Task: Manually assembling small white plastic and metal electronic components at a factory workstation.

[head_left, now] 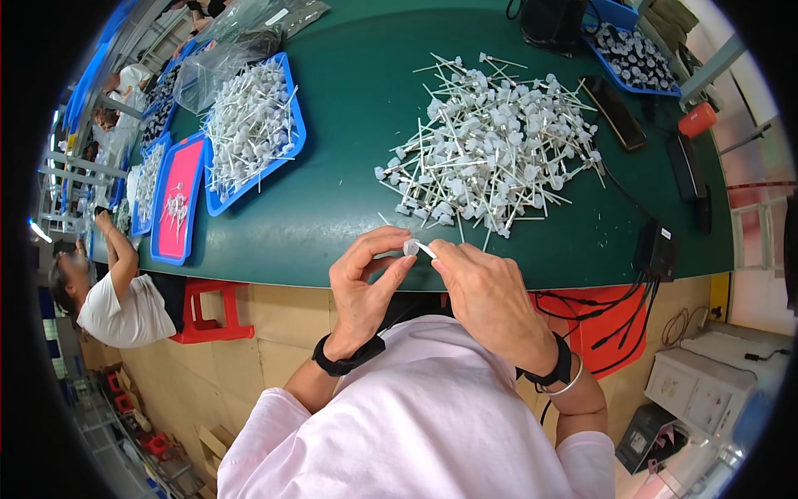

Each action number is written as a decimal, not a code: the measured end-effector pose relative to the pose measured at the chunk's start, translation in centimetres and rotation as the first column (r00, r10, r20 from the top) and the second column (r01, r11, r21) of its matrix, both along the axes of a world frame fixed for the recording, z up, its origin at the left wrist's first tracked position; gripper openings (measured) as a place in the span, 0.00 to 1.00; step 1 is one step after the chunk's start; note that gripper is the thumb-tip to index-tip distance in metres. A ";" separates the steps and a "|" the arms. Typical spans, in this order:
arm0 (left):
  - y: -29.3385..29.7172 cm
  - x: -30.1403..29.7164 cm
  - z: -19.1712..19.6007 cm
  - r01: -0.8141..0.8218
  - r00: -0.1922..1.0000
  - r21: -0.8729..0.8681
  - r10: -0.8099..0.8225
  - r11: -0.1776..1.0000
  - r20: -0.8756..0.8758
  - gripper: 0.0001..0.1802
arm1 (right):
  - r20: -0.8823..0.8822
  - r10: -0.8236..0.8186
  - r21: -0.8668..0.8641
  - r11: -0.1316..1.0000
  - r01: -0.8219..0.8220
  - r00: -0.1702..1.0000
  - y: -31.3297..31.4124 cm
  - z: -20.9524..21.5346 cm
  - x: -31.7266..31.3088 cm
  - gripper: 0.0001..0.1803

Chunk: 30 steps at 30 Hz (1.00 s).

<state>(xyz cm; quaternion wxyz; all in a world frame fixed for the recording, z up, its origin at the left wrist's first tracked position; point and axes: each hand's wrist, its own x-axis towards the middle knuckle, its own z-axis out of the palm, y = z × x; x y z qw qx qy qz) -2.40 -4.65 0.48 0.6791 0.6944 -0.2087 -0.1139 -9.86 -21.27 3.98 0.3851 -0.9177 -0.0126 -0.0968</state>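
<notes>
A small white cap (pixel 411 247) with its thin stick sits pinched between my left hand (pixel 366 279) and right hand (pixel 486 291), held at the near edge of the green table (pixel 349 125), both grips narrow, apparently to steady the tiny part. Beyond lies the loose pile (pixel 490 150); a blue tray (pixel 249 129) sits left.

**Clearance on the green surface**

Open strip of the dark green work surface (pixel 349 150) runs between the blue plastic tray of white stemmed parts (pixel 249 125) on the left and the loose heap of white stemmed plastic parts (pixel 490 154) on the right; passage there is free. Near edge below the heap is bare. Right side blocked by a black rectangular box with cables (pixel 657 249) and a flat black bar (pixel 613 112).
</notes>
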 end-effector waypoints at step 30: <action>0.9 0.3 -0.8 0.076 0.978 -0.068 -0.087 0.995 -0.188 0.12 | -0.359 0.527 0.908 0.388 0.158 0.771 -3.0 -1.9 1.4 0.17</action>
